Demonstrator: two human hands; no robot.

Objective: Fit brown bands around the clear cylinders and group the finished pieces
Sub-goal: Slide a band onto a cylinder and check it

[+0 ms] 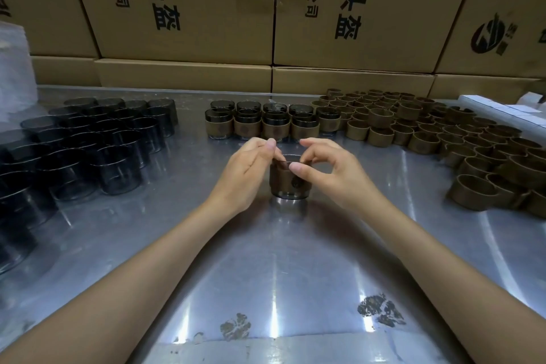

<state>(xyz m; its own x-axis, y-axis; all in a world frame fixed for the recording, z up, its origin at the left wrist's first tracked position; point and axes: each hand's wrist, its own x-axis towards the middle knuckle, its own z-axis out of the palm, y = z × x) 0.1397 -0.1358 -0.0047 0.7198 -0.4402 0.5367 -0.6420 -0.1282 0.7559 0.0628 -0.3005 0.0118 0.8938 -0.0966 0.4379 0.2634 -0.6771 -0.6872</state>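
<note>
On the shiny tabletop [274,260], in the middle and near the person, stands one clear cylinder [290,193] with a brown band [285,179] around it. The band covers most of its side, and a strip of dark clear wall shows below the band. The cylinder stands upright on the tabletop.

Both hands are at the top of this cylinder. The left hand [246,174] is on its left side, with the thumb and first finger pinched on the rim. The right hand [326,170] is on its right side, and its fingers [295,167] are pinched on the rim and the top edge of the band. The other fingers of the right hand curl up and touch nothing.

Farther away, just past the hands, stand the finished pieces [263,124] in two short rows, close together. Each one is a clear cylinder with a brown band.

To the right lies a big heap of loose brown bands [443,133]. It runs from the far middle to the near right edge.

To the left stand many bare clear cylinders [97,139], packed close together. They look dark.

At the far side, big cardboard boxes [192,9] with black writing are stacked like a wall. Some white things [502,109] lie at the far right, too blurred to tell what they are.
</note>
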